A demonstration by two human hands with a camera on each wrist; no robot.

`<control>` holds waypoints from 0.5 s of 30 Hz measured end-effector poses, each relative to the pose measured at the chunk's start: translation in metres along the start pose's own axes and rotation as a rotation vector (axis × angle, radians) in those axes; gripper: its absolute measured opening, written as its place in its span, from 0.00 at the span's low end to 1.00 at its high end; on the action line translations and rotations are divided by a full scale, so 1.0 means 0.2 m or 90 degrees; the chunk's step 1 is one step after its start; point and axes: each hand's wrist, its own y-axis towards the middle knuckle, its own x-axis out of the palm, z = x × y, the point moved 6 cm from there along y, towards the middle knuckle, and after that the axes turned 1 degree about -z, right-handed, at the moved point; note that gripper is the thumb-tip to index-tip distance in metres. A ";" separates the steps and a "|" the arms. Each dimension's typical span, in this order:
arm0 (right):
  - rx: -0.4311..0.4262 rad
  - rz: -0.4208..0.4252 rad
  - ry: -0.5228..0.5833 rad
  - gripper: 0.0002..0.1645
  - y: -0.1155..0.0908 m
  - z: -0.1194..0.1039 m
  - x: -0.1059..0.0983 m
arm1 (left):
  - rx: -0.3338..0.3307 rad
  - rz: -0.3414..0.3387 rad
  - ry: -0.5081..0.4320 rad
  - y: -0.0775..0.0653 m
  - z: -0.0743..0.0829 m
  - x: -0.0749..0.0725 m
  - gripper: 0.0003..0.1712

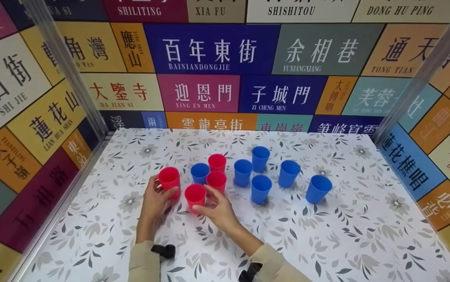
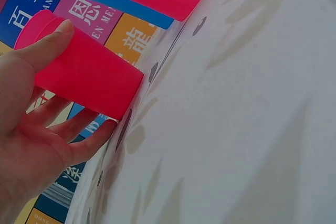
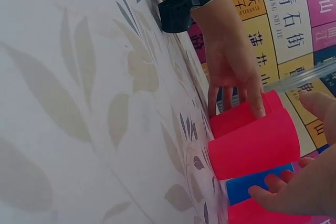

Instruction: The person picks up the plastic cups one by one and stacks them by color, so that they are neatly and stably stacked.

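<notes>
At the left of the group, my left hand [image 1: 155,201] holds a red cup [image 1: 169,181] upright. In the left wrist view the thumb lies on the side of that cup [image 2: 89,66], and the other fingers pass behind and under it. My right hand [image 1: 220,209] is beside a second upright red cup [image 1: 195,196]. Thumb and fingers are spread around that cup [image 3: 254,145] in the right wrist view, without a clear pinch. Close behind stand two more red cups, one nearer [image 1: 216,180] and one farther [image 1: 217,161], and a blue cup [image 1: 200,172].
Several blue cups [image 1: 261,190] stand upright to the right, the farthest right [image 1: 318,189] apart from the others. A white tabletop with a leaf pattern [image 1: 326,243] lies under everything. Colourful panels with printed signs [image 1: 211,49] enclose the back and sides.
</notes>
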 end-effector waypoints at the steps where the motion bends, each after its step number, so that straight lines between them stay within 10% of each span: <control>1: 0.002 0.002 -0.005 0.46 0.00 0.00 0.01 | -0.001 0.000 -0.005 0.00 0.00 0.00 0.44; 15: 0.028 0.052 -0.031 0.45 0.06 0.06 0.04 | -0.017 -0.011 -0.005 -0.01 0.00 0.00 0.43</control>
